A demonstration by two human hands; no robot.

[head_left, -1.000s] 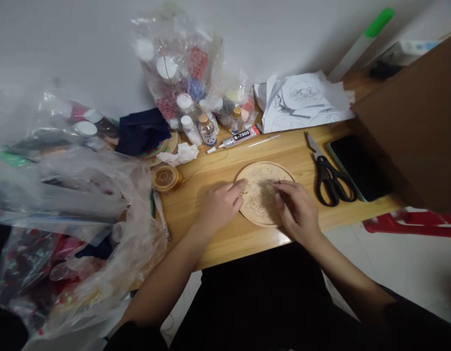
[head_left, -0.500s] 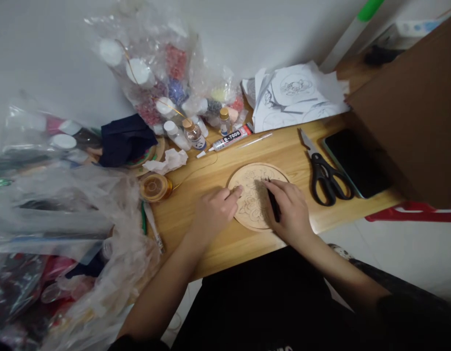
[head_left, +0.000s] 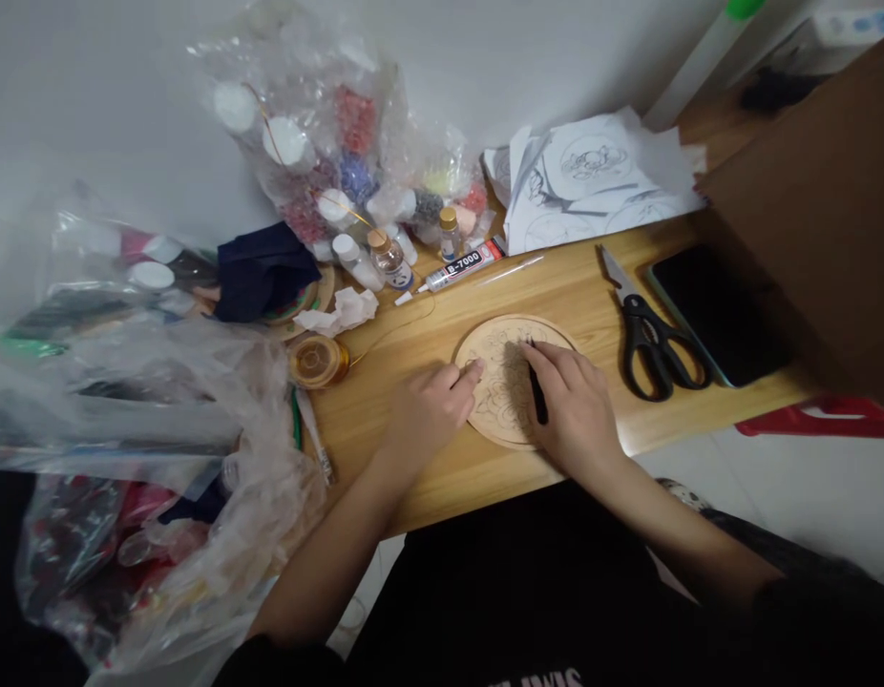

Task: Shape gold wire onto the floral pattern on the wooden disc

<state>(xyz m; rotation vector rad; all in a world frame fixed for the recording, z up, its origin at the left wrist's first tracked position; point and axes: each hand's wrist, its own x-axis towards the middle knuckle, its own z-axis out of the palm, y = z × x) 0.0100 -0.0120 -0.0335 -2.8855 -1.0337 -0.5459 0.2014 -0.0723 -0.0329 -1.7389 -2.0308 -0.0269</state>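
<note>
Wooden disc (head_left: 500,389) near "B-7000" tube (head_left: 466,266)

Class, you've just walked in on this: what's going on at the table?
A person is working over a round, pale disc marked with flower-like line drawings, lying on the wooden table. The left hand has its fingertips at the disc's left side; whether they pinch anything is too small to tell. The right hand grips a slim dark tool over the disc. A spool of gold-coloured thread stands to the left, and black-handled scissors lie to the right.
</note>
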